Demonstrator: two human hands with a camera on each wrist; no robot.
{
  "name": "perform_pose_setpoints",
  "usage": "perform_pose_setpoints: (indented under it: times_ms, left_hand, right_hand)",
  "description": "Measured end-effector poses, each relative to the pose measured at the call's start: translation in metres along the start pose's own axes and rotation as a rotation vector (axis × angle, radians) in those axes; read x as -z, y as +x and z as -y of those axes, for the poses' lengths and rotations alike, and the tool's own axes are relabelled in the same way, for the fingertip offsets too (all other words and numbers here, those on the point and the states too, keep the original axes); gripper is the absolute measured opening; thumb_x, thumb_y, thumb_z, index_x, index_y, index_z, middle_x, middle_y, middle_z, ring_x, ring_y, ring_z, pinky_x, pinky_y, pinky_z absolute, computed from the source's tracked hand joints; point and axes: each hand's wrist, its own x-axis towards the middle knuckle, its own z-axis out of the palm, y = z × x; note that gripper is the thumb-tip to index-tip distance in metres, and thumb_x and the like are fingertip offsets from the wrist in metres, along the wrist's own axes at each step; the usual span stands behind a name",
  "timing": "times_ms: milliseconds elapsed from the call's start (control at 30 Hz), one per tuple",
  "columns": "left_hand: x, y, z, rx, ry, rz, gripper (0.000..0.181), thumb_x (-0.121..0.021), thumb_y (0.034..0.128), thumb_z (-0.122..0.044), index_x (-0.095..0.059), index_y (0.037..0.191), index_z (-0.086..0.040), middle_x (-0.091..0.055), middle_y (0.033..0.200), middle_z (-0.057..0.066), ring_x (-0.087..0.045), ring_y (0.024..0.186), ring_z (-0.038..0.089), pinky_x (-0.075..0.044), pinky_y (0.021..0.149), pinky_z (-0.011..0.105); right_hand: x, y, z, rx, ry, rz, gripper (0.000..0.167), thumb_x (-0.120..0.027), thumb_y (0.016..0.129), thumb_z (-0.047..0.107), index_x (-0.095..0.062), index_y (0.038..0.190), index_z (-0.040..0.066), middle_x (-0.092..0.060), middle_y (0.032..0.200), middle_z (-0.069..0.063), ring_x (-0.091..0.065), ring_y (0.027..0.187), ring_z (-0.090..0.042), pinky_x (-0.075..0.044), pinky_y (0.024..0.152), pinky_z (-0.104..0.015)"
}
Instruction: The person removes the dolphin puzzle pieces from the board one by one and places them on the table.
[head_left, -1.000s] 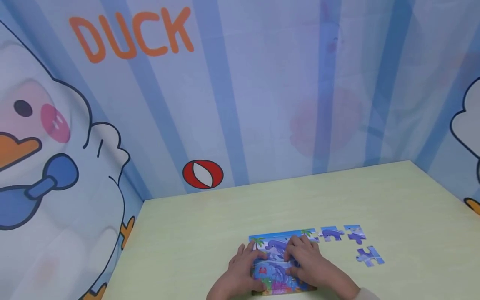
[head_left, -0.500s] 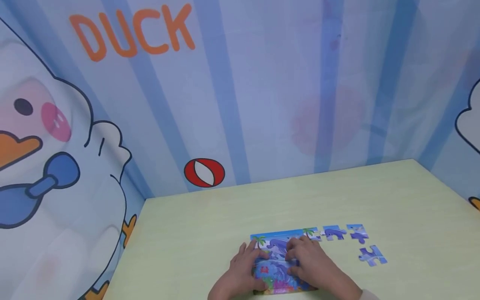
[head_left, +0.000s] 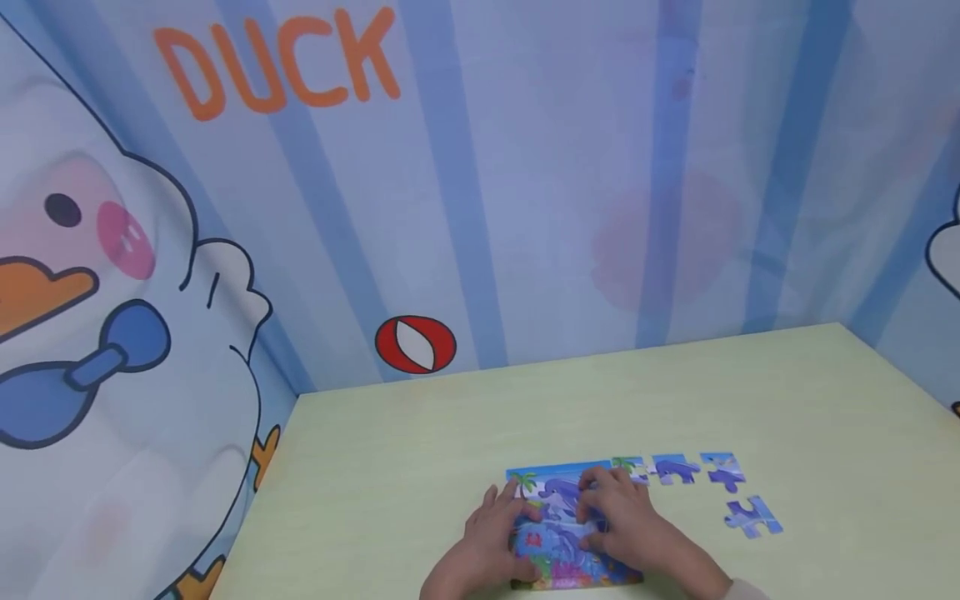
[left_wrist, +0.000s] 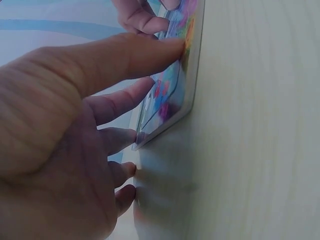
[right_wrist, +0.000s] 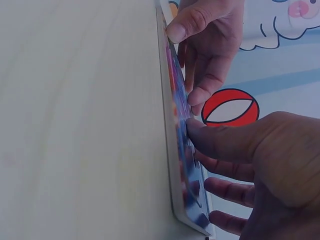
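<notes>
Only the view has shifted as both unclenched hands point(head_left: 491, 537) rest on a dolphin jigsaw point(head_left: 555, 550), likely light, stiff, best held by its edges.

Head view shifted slightly; loose puzzle pieces point(head_left: 726, 477) appear farther right.

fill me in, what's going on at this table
A person has both hands on a dolphin puzzle lying flat on the table. The left hand touches its left side; the right hand rests its fingertips on the right part. Three loose pieces lie on the table to the right, off the puzzle.
</notes>
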Motion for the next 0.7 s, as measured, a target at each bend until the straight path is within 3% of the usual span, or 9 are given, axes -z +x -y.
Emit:
perform_pose_setpoints:
  times_ms: [267,700]
  left_hand:
    - [-0.001,-0.003,0.0035,0.007,-0.009,-0.003,0.041,-0.085,0.0773,-0.01,-0.063,0.111,-0.02,-0.023,0.162,0.025,-0.005,0.148,0.055,-0.008,0.112,0.073]
    - [-0.0012,0.0,0.003,-0.029,-0.017,0.008,0.04,-0.085,0.0779,-0.01,-0.062,0.11,-0.02,-0.023,0.162,0.027,-0.004,0.148,0.056,-0.008,0.111,0.073]
  right_hand:
    - [-0.0034,-0.0009,0.0024,0.002,0.036,0.035,0.022,-0.08,0.086,0.02,-0.059,0.082,0.022,-0.048,0.128,-0.005,-0.038,0.117,-0.038,-0.028,0.086,-0.065]
    - [-0.0007,-0.0024,0.0021,-0.035,0.041,-0.004,0.024,-0.08,0.087,0.019,-0.057,0.08,0.021,-0.05,0.129,-0.007,-0.037,0.119,-0.039,-0.028,0.086,-0.065]
